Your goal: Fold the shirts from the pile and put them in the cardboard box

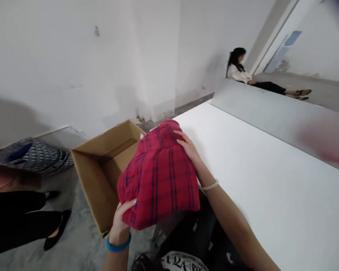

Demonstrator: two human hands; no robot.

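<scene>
Both hands are on a folded red plaid shirt (159, 177), held up in the air between the white table (271, 180) and an open cardboard box (101, 169). The left hand (121, 220) takes it from below at the near corner, fingers curled up over the hem and clamped on the cloth; a blue wristband (118, 246) rings that wrist. The right hand (189, 148) lies on the far side of the bundle, fingers spread flat and pressed against the fabric near its top edge, thumb hidden behind it, so how firmly that grip closes I cannot tell. A pale bead bracelet (210, 185) sits on the right wrist.

The shirt hangs over the box's near right corner and the table's left edge, touching neither that I can see. The box stands on the grey floor (79, 241), flaps up, its inside showing bare cardboard as far as the view reaches.

To the left, a patterned bag (34, 156) lies on the floor, and a person's black-clad legs and flat shoes (56, 226) stand near the box. Far back, by the white wall (73, 56), another person (240, 71) sits on the floor with legs stretched out. A blurred reddish shape (324, 141) lies at the table's far right.
</scene>
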